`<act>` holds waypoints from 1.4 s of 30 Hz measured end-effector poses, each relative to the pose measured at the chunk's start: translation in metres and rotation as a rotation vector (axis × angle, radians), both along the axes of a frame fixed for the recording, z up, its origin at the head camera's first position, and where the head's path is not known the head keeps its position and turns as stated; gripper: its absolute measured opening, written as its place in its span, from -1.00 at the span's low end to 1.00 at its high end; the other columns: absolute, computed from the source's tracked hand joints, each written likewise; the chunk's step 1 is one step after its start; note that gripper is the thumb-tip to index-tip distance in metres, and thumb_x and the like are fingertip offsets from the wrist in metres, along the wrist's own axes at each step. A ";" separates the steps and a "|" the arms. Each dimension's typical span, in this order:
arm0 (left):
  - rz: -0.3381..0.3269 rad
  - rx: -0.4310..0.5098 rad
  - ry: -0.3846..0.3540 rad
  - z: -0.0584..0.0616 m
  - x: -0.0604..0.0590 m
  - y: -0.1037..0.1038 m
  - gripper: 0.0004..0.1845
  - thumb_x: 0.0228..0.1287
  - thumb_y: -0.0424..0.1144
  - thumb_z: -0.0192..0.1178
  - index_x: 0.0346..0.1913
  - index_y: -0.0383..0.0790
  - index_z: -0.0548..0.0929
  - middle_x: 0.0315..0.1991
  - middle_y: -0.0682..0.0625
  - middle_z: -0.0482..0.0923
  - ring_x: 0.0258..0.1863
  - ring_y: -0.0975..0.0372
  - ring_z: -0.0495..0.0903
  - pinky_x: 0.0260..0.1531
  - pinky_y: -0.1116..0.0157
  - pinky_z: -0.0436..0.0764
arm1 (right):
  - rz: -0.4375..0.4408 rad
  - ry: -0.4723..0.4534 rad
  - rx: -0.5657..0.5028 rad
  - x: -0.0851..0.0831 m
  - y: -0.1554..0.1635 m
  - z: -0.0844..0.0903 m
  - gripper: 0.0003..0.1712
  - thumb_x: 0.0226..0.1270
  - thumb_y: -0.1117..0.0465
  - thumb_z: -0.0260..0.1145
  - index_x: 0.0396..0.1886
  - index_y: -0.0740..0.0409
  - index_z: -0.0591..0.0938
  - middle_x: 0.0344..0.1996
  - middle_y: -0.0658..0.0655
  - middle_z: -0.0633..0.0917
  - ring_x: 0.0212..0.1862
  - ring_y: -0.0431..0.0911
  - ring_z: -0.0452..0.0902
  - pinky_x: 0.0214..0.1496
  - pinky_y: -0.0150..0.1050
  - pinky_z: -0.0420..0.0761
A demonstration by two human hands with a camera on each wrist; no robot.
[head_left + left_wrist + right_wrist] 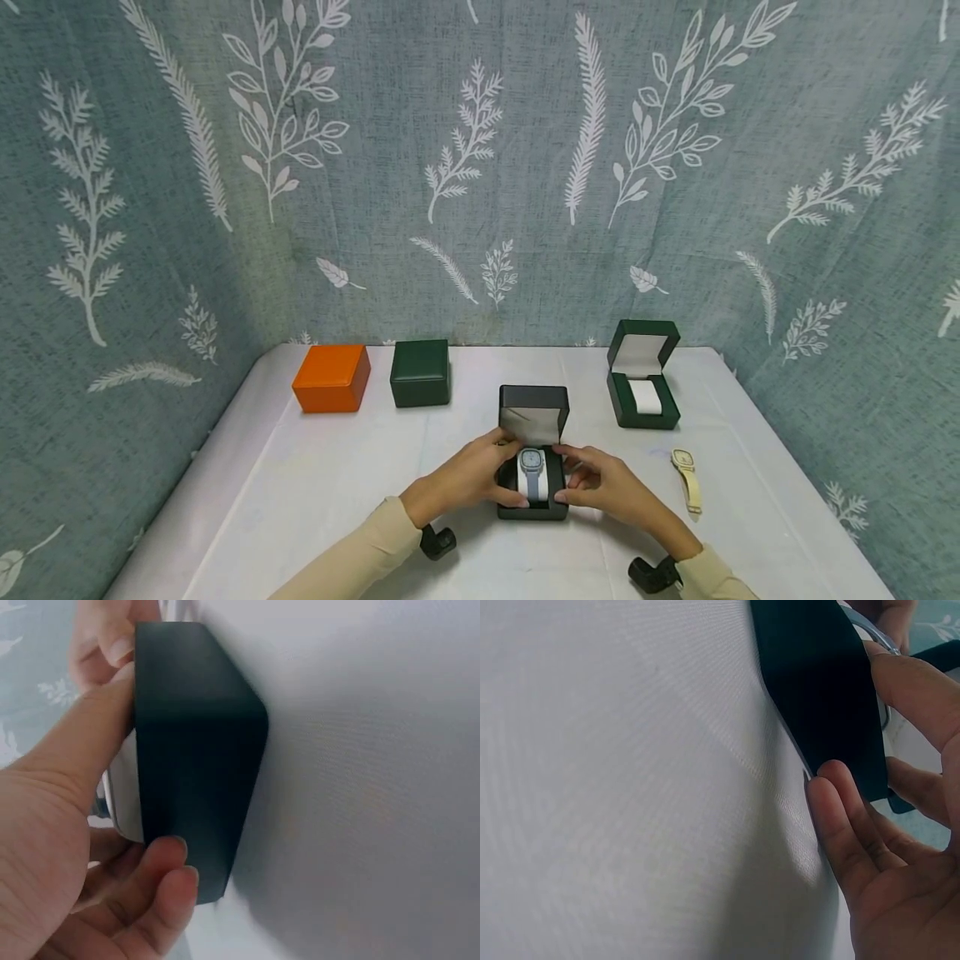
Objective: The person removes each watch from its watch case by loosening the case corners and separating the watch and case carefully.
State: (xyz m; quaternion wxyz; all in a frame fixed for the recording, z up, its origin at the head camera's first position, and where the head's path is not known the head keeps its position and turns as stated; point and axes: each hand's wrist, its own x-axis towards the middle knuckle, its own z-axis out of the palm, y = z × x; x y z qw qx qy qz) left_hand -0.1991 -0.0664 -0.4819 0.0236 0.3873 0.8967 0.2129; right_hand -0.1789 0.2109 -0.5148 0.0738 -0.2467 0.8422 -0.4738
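Observation:
A dark watch box stands with its lid raised near the front middle of the table. Inside it, a watch with a blue-grey strap lies around a white cushion. My left hand holds the box's left side; in the left wrist view its thumb lies at the rim and fingertips touch the dark side wall. On the opposite side my right hand grips the box, its thumb at the rim and its fingers against the wall in the right wrist view.
To the right lies a gold watch on the white table. Behind it stands a green box, lid raised, with a white cushion inside. A closed orange box and a closed green box are at the back left.

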 end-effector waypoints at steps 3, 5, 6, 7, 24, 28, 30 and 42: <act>0.008 -0.012 0.008 0.001 0.001 0.000 -0.10 0.11 0.12 0.54 0.40 -0.36 0.50 0.30 -0.11 0.44 0.25 0.17 0.48 0.25 0.22 0.53 | 0.000 -0.004 -0.001 0.000 0.000 -0.001 -0.20 0.25 0.08 0.57 0.44 0.19 0.51 -0.11 0.10 0.63 -0.19 -0.21 0.63 -0.12 -0.32 0.68; 0.016 -0.024 0.010 0.001 0.002 0.000 -0.09 0.12 0.12 0.53 0.40 -0.38 0.49 0.31 -0.12 0.42 0.25 0.16 0.47 0.25 0.23 0.53 | 0.004 -0.001 -0.002 0.000 0.000 -0.001 -0.20 0.25 0.08 0.57 0.44 0.19 0.50 -0.10 0.09 0.63 -0.20 -0.21 0.63 -0.11 -0.31 0.68; 0.020 -0.029 0.008 0.001 0.002 0.000 -0.09 0.13 0.12 0.53 0.40 -0.39 0.49 0.31 -0.13 0.41 0.25 0.16 0.47 0.25 0.23 0.53 | 0.005 0.001 -0.001 0.000 0.000 -0.001 -0.20 0.26 0.07 0.57 0.44 0.19 0.50 -0.10 0.09 0.64 -0.20 -0.21 0.63 -0.11 -0.31 0.69; 0.025 -0.032 0.007 0.001 0.003 0.000 -0.09 0.13 0.12 0.53 0.40 -0.40 0.50 0.31 -0.13 0.41 0.25 0.16 0.47 0.25 0.24 0.53 | 0.005 0.003 0.000 0.000 0.000 -0.001 -0.20 0.26 0.07 0.57 0.44 0.19 0.50 -0.10 0.09 0.64 -0.20 -0.22 0.64 -0.11 -0.31 0.69; 0.028 -0.048 0.079 -0.001 -0.001 0.000 -0.29 0.04 0.15 0.58 0.17 -0.20 0.67 0.01 0.07 0.65 -0.07 0.32 0.59 -0.01 0.30 0.64 | 0.000 -0.016 -0.014 0.001 -0.004 -0.002 -0.20 0.25 0.09 0.57 0.44 0.17 0.51 -0.12 0.11 0.65 -0.19 -0.20 0.63 -0.12 -0.31 0.69; 0.003 -0.039 0.110 -0.001 -0.003 -0.001 -0.34 0.04 0.16 0.57 0.13 -0.16 0.68 -0.06 0.12 0.66 -0.10 0.34 0.58 -0.04 0.34 0.63 | -0.007 -0.024 0.000 0.000 -0.003 -0.002 -0.20 0.25 0.07 0.57 0.45 0.15 0.51 -0.12 0.09 0.64 -0.18 -0.19 0.63 -0.11 -0.31 0.68; -0.008 -0.034 0.135 -0.001 -0.003 -0.001 -0.35 0.03 0.16 0.58 0.11 -0.15 0.69 -0.06 0.13 0.66 -0.09 0.33 0.57 -0.04 0.35 0.62 | -0.010 -0.025 0.004 -0.001 -0.003 -0.001 -0.20 0.25 0.06 0.57 0.45 0.14 0.51 -0.11 0.09 0.64 -0.18 -0.19 0.63 -0.10 -0.31 0.68; -0.034 0.051 0.127 -0.004 -0.004 0.000 -0.30 0.02 0.11 0.59 0.15 -0.23 0.67 -0.01 0.03 0.62 -0.07 0.32 0.55 -0.07 0.44 0.58 | -0.012 -0.014 0.001 -0.002 0.000 -0.003 -0.20 0.25 0.07 0.57 0.44 0.18 0.51 -0.10 0.10 0.63 -0.18 -0.20 0.62 -0.12 -0.32 0.68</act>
